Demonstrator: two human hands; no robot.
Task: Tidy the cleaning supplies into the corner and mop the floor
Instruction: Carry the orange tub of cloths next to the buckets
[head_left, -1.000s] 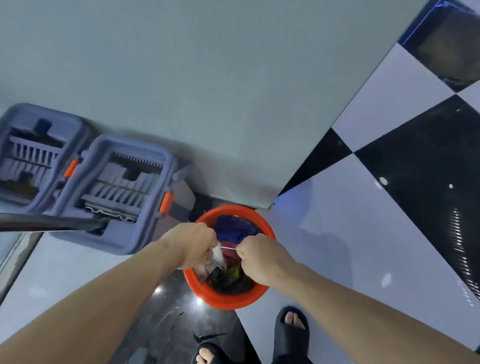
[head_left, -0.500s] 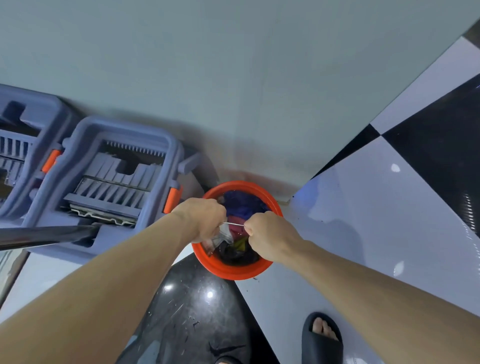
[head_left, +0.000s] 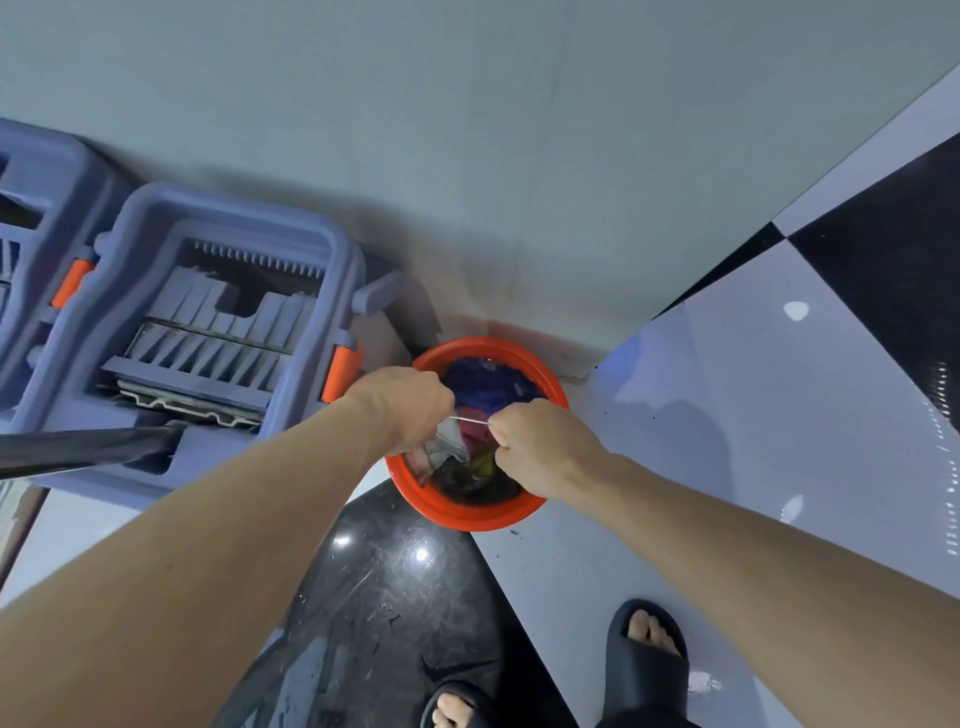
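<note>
An orange bucket full of coloured cloths stands on the floor against the wall. A thin metal wire handle crosses its top. My left hand and my right hand both grip this handle, fists close together above the bucket. To the left stands a blue-grey mop bucket with orange clips, and a dark mop pole runs out of it to the left edge.
A second blue-grey mop bucket sits at the far left. The grey wall runs behind everything. The floor has glossy black and white tiles. My feet in dark slippers stand at the bottom.
The bucket has come closer to the wall and to the mop bucket. Both hands keep their grip on the handle. The view has shifted toward the corner.
</note>
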